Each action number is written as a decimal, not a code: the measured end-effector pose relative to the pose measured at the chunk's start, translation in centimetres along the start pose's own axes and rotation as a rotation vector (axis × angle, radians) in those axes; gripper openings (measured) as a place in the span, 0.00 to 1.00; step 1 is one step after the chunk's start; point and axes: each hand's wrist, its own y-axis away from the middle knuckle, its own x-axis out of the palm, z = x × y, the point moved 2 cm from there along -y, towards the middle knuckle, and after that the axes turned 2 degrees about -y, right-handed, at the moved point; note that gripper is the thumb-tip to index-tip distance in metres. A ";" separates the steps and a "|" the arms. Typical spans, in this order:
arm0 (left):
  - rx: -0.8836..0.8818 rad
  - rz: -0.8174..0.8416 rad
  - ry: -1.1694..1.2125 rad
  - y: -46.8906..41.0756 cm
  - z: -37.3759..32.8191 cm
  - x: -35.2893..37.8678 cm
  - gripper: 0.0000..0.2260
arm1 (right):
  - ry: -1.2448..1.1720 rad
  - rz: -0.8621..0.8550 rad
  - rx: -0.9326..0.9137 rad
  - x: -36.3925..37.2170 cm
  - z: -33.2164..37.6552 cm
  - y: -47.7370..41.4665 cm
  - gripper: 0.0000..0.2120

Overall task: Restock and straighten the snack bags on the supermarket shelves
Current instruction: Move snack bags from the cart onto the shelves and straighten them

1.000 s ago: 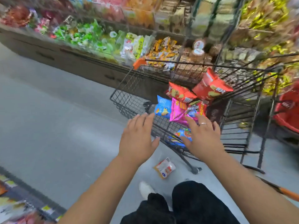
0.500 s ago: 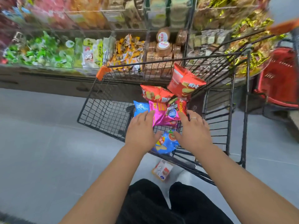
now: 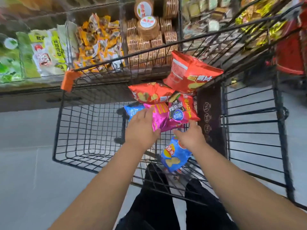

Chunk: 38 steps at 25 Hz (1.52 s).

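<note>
A black wire cart [image 3: 58, 123] stands in front of me and holds several snack bags. My left hand [image 3: 141, 128] lies with spread fingers on the left side of a pink bag [image 3: 166, 121]. My right hand [image 3: 191, 136] reaches to the pink bag's lower edge, fingers apart, above a blue chip bag [image 3: 174, 156]. A dark-and-red bag [image 3: 181, 110] and a red chip bag [image 3: 149, 94] lie on the pink one. A larger red bag [image 3: 187, 73] leans in the far corner. Another blue bag [image 3: 132, 111] peeks out beside my left hand.
Shelves of packed snacks [image 3: 99, 39] run behind the cart, with round biscuit packs [image 3: 146, 22] in the middle. A red basket [image 3: 289, 55] sits at the right. Grey floor [image 3: 25, 155] lies to the left. My dark trouser legs [image 3: 154, 196] show under the cart.
The view has closed in on the cart. Both hands have moved deeper into it, from above the near rim down onto the pink bag.
</note>
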 end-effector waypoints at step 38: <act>0.164 0.643 0.233 -6.6 7.6 6.5 0.37 | 0.014 0.351 -0.179 4.7 0.2 -4.5 0.26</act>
